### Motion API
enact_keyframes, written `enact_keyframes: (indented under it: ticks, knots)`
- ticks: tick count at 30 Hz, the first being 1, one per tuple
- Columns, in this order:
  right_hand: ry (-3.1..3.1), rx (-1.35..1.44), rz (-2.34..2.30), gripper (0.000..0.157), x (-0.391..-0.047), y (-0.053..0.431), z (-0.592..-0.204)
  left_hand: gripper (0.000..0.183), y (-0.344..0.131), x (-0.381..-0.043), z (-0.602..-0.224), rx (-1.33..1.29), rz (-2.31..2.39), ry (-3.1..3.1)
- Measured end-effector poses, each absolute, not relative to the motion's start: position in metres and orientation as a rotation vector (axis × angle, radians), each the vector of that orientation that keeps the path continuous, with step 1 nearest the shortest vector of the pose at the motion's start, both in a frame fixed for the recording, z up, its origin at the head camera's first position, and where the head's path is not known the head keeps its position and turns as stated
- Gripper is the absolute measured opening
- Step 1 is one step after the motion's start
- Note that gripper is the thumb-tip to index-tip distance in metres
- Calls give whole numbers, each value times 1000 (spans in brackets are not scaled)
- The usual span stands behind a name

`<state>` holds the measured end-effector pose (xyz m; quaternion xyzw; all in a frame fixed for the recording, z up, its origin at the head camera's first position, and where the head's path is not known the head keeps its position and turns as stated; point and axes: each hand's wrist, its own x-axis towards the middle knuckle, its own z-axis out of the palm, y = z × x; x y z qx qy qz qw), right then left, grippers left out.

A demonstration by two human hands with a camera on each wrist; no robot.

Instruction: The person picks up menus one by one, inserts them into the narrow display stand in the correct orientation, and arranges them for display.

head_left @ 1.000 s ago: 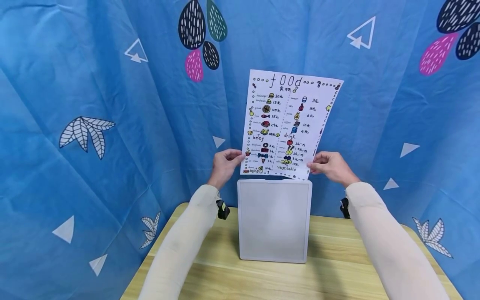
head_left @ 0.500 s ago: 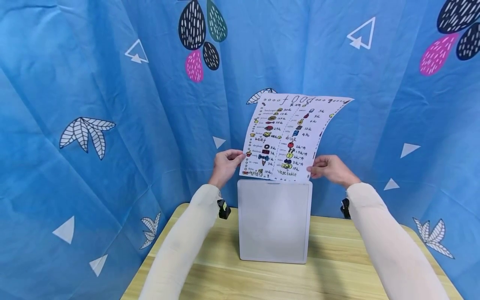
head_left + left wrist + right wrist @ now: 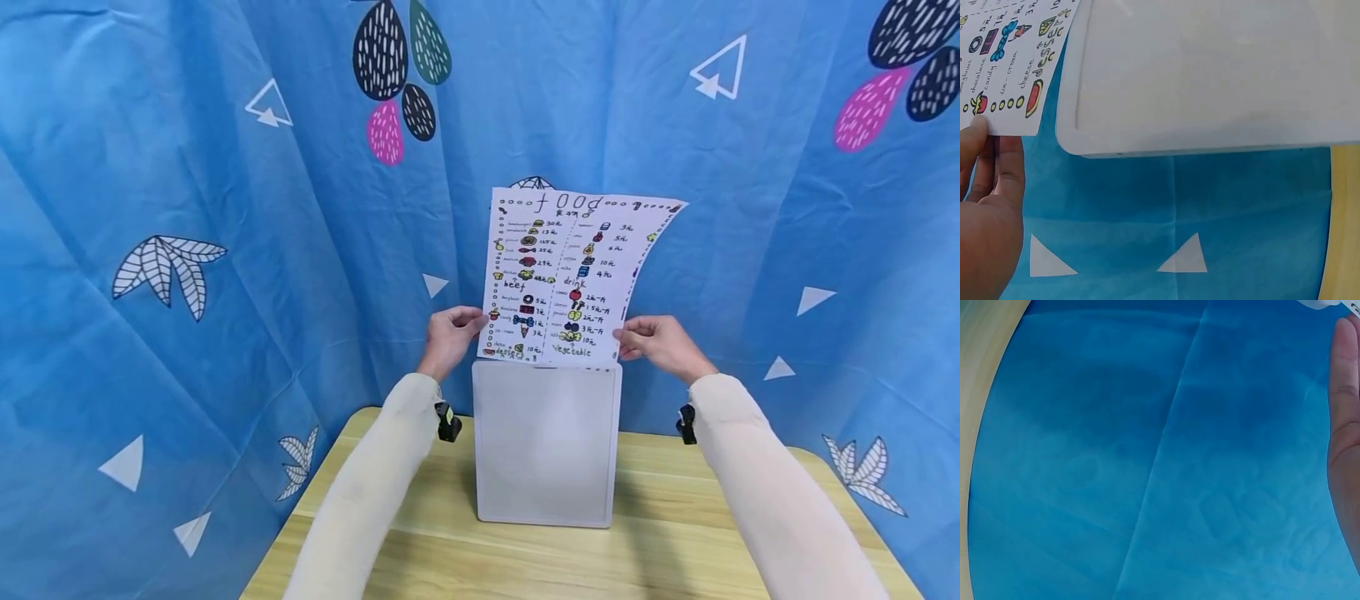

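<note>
A white paper menu, hand-drawn with "food" at the top and columns of small pictures and prices, stands upright between both hands. My left hand pinches its lower left edge; the left wrist view shows the thumb of that hand on the printed side and fingers behind. My right hand pinches the lower right edge. The sheet's top right corner bends backward. Directly below is a white framed board, upright on the table, and the menu's bottom edge overlaps its top rim.
The board stands on a light wooden table with rounded far corners. A blue patterned curtain hangs close behind and on both sides.
The menu's upper part has dropped, its bottom edge has come down slightly onto the board's top rim. It leaned right half a second ago and is straighter now. Both hands keep their hold.
</note>
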<state>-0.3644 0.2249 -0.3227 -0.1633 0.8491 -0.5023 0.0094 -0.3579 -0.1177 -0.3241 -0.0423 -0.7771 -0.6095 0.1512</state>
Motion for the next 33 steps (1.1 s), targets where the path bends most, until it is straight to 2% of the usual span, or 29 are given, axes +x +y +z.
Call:
enact_keyframes:
  ticks: [8,33]
  knots:
    - [2609,-430,-1616,38,-364,225,-326,18,-111,-363,-318,-131,-1705,-2220]
    - [2603,-421,-1671,38,-364,223,-326,21,-120,-354,-328,-84,-1760,-2277]
